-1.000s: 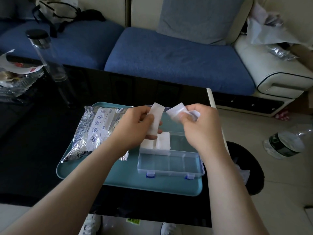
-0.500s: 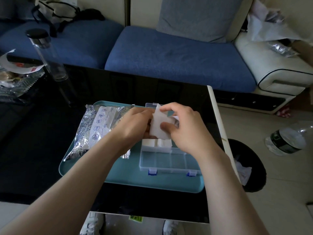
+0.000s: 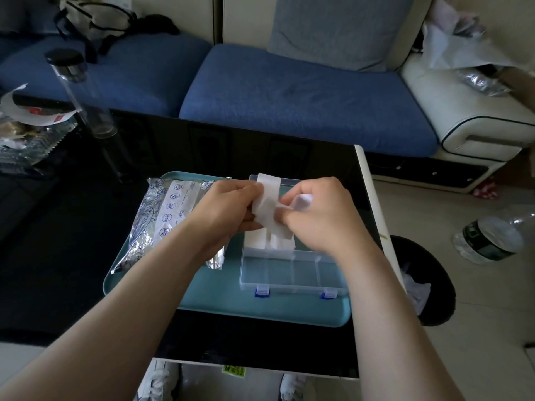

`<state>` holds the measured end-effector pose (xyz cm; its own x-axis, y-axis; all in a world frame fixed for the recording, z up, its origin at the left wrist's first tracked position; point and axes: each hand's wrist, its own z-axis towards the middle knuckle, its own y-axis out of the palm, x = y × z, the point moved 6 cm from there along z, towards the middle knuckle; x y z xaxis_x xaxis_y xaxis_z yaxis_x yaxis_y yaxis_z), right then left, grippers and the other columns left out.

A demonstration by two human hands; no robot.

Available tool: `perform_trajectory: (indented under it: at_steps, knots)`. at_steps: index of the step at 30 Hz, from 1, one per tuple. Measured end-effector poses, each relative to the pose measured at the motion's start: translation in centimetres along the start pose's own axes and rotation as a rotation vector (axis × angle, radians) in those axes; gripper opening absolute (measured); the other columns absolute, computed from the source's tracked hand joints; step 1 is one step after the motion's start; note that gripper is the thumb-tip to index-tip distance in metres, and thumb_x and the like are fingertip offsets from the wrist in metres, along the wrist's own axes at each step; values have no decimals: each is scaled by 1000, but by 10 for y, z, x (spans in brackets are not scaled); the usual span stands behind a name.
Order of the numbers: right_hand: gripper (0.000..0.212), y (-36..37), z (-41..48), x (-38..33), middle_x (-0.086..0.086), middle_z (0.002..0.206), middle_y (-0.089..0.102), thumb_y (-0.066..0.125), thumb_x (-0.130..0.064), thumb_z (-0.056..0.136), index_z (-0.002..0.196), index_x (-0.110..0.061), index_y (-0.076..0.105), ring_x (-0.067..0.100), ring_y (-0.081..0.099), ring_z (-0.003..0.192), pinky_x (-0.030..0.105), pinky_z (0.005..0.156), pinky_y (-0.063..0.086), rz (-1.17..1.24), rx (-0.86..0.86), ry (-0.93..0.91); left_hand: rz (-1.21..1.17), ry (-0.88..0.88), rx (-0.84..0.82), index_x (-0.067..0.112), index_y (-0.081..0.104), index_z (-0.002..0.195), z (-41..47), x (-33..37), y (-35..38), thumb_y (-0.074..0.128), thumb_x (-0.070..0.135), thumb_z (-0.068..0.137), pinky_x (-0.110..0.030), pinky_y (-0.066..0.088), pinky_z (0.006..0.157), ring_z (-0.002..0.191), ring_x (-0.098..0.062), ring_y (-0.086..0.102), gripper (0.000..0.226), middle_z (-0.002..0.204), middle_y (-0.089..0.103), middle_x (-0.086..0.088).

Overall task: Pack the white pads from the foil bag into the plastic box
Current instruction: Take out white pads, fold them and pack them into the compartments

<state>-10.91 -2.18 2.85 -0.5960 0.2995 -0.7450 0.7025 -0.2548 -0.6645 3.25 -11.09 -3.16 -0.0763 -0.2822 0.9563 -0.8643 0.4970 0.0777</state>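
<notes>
white pad (image 3: 267,206), pinched by fingers of left hand (image 3: 225,209) and right hand (image 3: 318,215) above the plastic box (image 3: 292,273), right of the foil bag (image 3: 162,215): likely being separated, next needing lowering into a far cell.

One head-worn camera looks forward and down, close above the tray (image 3: 202,302).

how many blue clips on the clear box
2, both on the near front edge of the plastic box: one blue clip toward its left end, the other toward its right end. None appear hidden.
</notes>
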Motion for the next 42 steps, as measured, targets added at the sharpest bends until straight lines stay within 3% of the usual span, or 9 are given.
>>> perform_trajectory:
  at_steps: [5, 9, 12, 17, 22, 29, 32, 37, 42]
  knots:
    - [11, -4, 0, 5, -11, 98, 70, 86, -26, 85, 87, -29, 76, 1, 61, 85, 18, 57, 41, 157, -65, 85, 140, 54, -48, 11, 77, 109, -3, 0, 2, 50, 23, 111, -44, 64, 89, 105, -30, 76, 30, 112, 76, -17]
    - [9, -3, 0, 7, -6, 98, 72, 85, -23, 85, 90, -27, 79, 0, 61, 81, 5, 43, 38, 131, 38, 78, 115, 2, -107, 4, 76, 114, -7, 1, 8, 47, 21, 111, -49, 62, 93, 107, -36, 74, 33, 114, 74, -25]
    - [13, -6, 1, 8, -5, 99, 72, 85, -20, 85, 96, -24, 80, -3, 59, 79, 1, 46, 37, 99, 130, 57, 39, -42, -132, -3, 72, 115, -10, 3, 13, 49, 21, 110, -51, 62, 92, 105, -41, 74, 34, 116, 69, -34]
    - [17, -10, 1, 7, -7, 96, 72, 89, -27, 83, 97, -23, 81, -6, 57, 80, -2, 52, 38, 58, 228, 4, 58, 1, -186, -2, 73, 116, -11, 4, 17, 53, 21, 110, -45, 62, 94, 106, -33, 76, 31, 113, 76, -23]
    - [22, -11, 2, 9, -2, 114, 72, 84, -23, 89, 110, -24, 80, 5, 57, 89, -6, 53, 36, 29, 242, 15, 47, 14, -110, 1, 73, 118, -6, 3, 9, 54, 20, 109, -46, 63, 91, 101, -32, 77, 28, 115, 74, -23]
    - [15, -14, 2, 17, -14, 99, 72, 84, -22, 89, 101, -29, 80, 2, 65, 86, 13, 59, 42, 233, 226, 107, -10, 2, -45, -5, 69, 120, -4, 1, 5, 50, 15, 111, -45, 63, 90, 98, -35, 78, 30, 118, 72, -28]
    - [14, -9, 1, 11, -15, 96, 72, 86, -22, 87, 97, -29, 79, 0, 65, 84, 6, 52, 44, 247, 177, 82, -41, -21, -107, -7, 67, 122, -7, 4, 10, 45, 15, 112, -46, 63, 89, 101, -38, 77, 32, 118, 71, -31]
    - [13, -9, 1, 6, -9, 95, 74, 86, -20, 86, 98, -22, 81, -6, 61, 79, -2, 52, 39, 213, 274, -3, -72, -21, -234, -4, 66, 126, -13, 8, 23, 45, 22, 113, -44, 63, 92, 107, -36, 76, 36, 115, 74, -26]
    - [41, -8, 3, 4, -5, 122, 70, 62, -3, 96, 130, -24, 67, 3, 62, 95, -1, 63, 43, 285, 275, 11, 34, 47, -104, -2, 65, 129, -6, 4, 13, 44, 12, 113, -34, 65, 80, 99, -29, 78, 31, 112, 76, -20]
